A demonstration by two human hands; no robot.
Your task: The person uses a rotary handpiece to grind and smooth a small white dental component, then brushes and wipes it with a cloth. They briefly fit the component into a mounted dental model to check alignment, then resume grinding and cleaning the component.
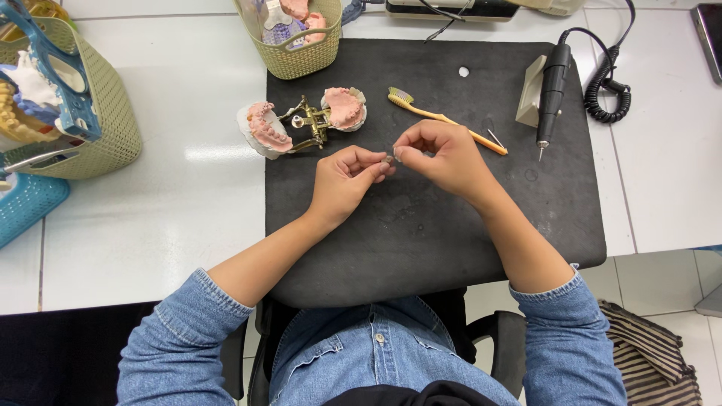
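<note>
My left hand (344, 180) and my right hand (444, 156) meet over a black mat (421, 225). Between their fingertips both hands pinch a tiny pale piece (389, 159), too small to tell its kind. Just beyond the hands lies an opened dental model (301, 122) with pink gums, white bases and a brass hinge. A yellow toothbrush (444, 118) lies on the mat behind my right hand.
A black handheld rotary tool (551, 94) with a coiled cable (608, 90) rests at the mat's right. A green basket (297, 34) holding casts stands at the back, another green basket (98, 113) and a blue basket (26, 207) at the left. A small white bit (464, 71) lies on the mat.
</note>
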